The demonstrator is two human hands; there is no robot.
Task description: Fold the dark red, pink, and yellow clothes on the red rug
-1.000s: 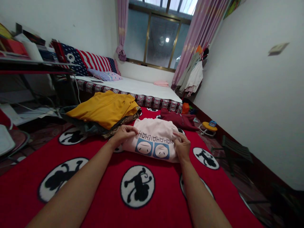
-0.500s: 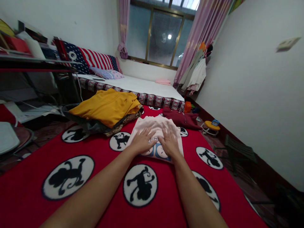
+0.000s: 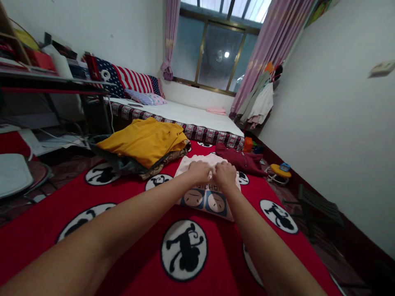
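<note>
Far left, the yellow garment (image 3: 145, 139) is lying heaped on a pile, with dark cloth (image 3: 119, 164) and patterned cloth (image 3: 169, 162) showing beneath it; no shift in this pile over the last second.

Centre: the left hand (image 3: 200, 172) is bending its fingers over the far part of the pink garment (image 3: 204, 199), which is lying on the red blanket (image 3: 138, 255) between pile and right-hand clothing. Half a second ago both palms were pressing flat over the print; now the printed faces and part of the lettering are showing on the near side, and the hands are sitting farther off.

The right hand (image 3: 224, 173) is curling likewise, just beside the left. Neither hand is lying flat any more; whether cloth is being pinched, cannot tell, since the knuckles are hiding the fingertips. In my judgement, the handling is turning from smoothing to working the far portion, the near edge being left alone.

Right and farther away, the maroon garment (image 3: 239, 158) is resting, unchanged, near the pink one. Beyond the blanket, a yellow stool (image 3: 280, 170) is standing by the wall.
</note>
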